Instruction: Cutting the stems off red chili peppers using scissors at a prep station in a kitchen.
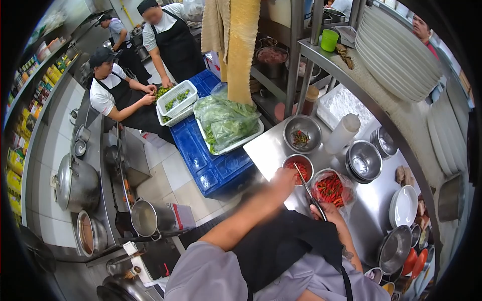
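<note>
My left hand (285,180), slightly blurred, is at the near left rim of a small steel bowl (289,160) of chopped red chillies (300,174); whether its fingers pinch something cannot be told. In my right hand (327,212) are black-handled kitchen scissors (309,192), their blades slanting over that bowl. Close beside my right hand, a plastic-lined bowl (352,190) holds whole red chillies (330,188). Farther back, a larger steel bowl (289,129) contains chilli stems or scraps (300,139).
A squeeze bottle (343,133), stacked steel bowls (364,161) and white bowls (403,207) stand on the steel counter (269,150). Bagged leafy greens (226,120) sit on a blue crate (199,165). Beyond, two people handle small green fruit. A plate-laden shelf (395,113) curves along the right.
</note>
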{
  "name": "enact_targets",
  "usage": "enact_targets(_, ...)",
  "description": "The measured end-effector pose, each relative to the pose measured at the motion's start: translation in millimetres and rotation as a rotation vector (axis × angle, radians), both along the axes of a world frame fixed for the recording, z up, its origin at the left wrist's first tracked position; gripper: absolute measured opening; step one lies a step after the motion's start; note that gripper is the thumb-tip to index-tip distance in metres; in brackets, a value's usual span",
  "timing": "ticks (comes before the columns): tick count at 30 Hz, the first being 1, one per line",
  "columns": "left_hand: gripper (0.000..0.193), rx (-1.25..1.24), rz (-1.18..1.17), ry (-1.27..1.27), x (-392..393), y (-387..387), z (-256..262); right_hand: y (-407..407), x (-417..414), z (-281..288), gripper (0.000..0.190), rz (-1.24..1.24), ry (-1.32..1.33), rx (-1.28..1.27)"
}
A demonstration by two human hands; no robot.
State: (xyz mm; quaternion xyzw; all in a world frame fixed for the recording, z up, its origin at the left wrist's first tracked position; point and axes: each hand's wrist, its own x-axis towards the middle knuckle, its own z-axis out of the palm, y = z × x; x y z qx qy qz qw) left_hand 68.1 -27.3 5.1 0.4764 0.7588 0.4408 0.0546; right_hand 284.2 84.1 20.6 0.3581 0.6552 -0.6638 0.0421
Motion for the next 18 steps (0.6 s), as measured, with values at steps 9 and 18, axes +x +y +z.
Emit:
enact_targets(9,0.015,0.071,0.051,-0.022,-5,4,-12,9,4,-22,0.045,0.08,0.077,-0.002)
enact_targets(18,0.015,0.099,0.011,-0.014,-8,6,-12,7,3,-17,0.051,0.034,0.11,-0.111)
